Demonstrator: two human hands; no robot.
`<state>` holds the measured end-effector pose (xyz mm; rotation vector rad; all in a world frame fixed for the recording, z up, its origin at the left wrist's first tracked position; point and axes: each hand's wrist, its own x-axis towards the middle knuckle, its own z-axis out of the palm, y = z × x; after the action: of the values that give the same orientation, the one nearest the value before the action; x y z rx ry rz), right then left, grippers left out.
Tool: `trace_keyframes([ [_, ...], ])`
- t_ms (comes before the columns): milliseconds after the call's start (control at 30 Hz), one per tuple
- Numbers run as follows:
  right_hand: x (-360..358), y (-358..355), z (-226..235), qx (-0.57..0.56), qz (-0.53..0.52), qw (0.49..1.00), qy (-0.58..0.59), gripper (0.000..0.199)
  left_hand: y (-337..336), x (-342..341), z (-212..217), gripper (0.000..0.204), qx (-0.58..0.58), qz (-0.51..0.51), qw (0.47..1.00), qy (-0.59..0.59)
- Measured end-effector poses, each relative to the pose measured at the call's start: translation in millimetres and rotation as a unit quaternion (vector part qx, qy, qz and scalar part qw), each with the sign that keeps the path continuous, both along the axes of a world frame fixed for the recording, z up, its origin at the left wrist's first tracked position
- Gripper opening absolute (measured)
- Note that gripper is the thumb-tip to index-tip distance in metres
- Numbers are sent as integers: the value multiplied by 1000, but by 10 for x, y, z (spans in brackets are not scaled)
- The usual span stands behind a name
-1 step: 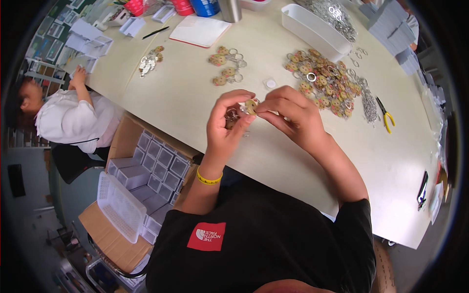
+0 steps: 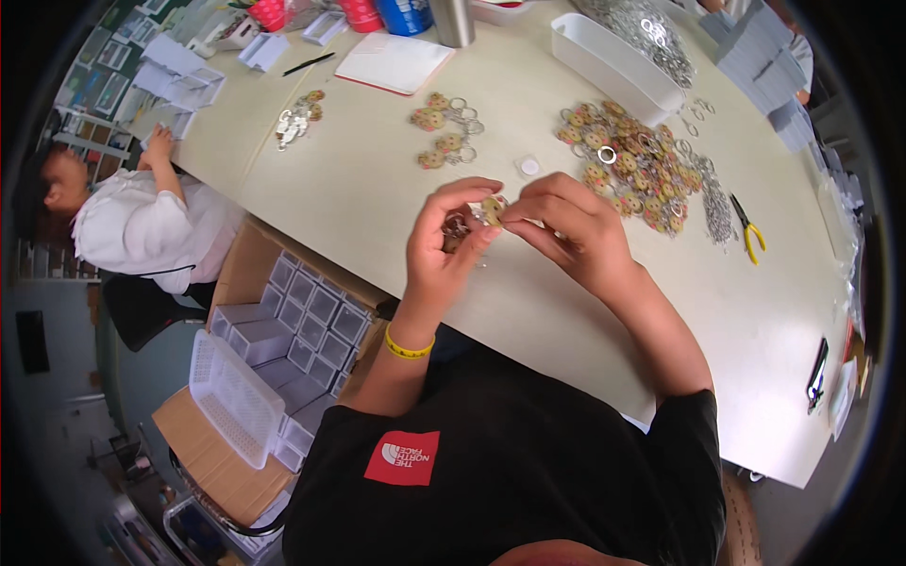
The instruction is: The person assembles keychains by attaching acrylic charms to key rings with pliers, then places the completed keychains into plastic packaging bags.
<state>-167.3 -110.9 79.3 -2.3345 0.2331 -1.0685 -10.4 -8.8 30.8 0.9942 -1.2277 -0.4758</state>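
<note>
Both my hands meet over the cream table (image 2: 359,189), just in front of my chest. My left hand (image 2: 444,255), with a yellow wristband, and my right hand (image 2: 571,231) pinch a small tan round charm (image 2: 492,208) between their fingertips. A few metal key rings (image 2: 456,228) show in my left palm. Just beyond my right hand lies a big pile of the same tan charms (image 2: 628,165) mixed with rings. A smaller group of charms with rings (image 2: 444,127) lies past my left hand.
A long white tray (image 2: 613,66), a heap of silver rings (image 2: 646,33), chains (image 2: 719,203) and yellow pliers (image 2: 750,231) lie to the right. A white notebook (image 2: 394,61) lies at the far side. A person in white (image 2: 142,226) sits left. Clear compartment boxes (image 2: 302,321) fill a carton below the table.
</note>
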Motion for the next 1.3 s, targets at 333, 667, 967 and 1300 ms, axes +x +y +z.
trace_keyframes([
  [333,8,22,-151,35,-9,999,15,22,91,-167,10,29,105,-29,990,88],
  [667,13,60,6,83,8,992,92,15,141,-115,-4,28,134,-54,978,149],
  [967,24,30,-19,157,55,985,52,19,152,-97,70,25,121,-67,974,182],
  [1300,49,86,-37,74,-19,994,75,20,75,-201,-52,26,125,-81,959,239],
])
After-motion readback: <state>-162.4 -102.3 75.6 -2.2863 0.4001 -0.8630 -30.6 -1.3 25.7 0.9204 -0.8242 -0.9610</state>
